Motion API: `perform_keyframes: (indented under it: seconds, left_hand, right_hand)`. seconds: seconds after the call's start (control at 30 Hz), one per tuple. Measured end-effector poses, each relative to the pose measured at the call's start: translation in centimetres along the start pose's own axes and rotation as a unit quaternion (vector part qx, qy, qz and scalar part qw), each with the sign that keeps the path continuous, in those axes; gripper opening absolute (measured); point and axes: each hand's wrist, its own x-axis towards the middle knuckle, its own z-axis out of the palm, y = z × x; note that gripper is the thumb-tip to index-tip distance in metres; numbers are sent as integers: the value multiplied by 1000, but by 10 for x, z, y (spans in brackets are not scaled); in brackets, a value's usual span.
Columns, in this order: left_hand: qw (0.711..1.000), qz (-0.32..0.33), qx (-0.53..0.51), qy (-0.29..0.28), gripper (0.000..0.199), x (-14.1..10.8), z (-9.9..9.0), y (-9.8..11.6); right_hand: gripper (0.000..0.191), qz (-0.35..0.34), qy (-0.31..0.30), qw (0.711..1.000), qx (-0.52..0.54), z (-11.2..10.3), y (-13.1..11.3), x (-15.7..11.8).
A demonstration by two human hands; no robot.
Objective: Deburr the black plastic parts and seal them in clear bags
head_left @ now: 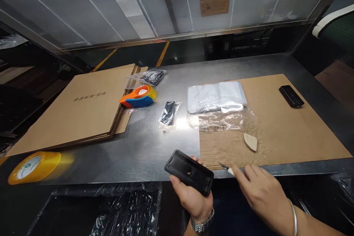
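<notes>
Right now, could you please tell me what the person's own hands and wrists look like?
Both hands are bare, with no gloves or sleeves in view. The left hand has a silver metal link band at its wrist; the right hand has a smooth silver bangle.

To your left: flattened cardboard stack (pixel 83 118), dark characters (pixel 90 96) printed on top. Yellow tape roll (pixel 35 167), near edge of metal table (pixel 149 147). Orange-and-blue tape dispenser (pixel 139 99), stack's right edge; clear bag (pixel 152 76), black contents, just behind. Centre: smaller bagged black item (pixel 169 113). Right of centre: clear plastic sleeves (pixel 215 96), partly over cardboard sheet (pixel 273 118). Above, facing you: brown card (pixel 215 3), translucent panel (pixel 257 0).
</notes>
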Motion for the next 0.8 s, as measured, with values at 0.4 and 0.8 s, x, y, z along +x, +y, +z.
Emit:
perform_keyframes:
  seconds: [0.4,0.8]
  left_hand:
    - [988,-115,0,-105,47,-5,3,4]
    - [990,-76,20,-118,49,-8,1,2]
  right_hand:
    - [37,-32,-41,996,70,-14,-1,-5]
    - [43,-29,-70,995,63,-17,0,-6]
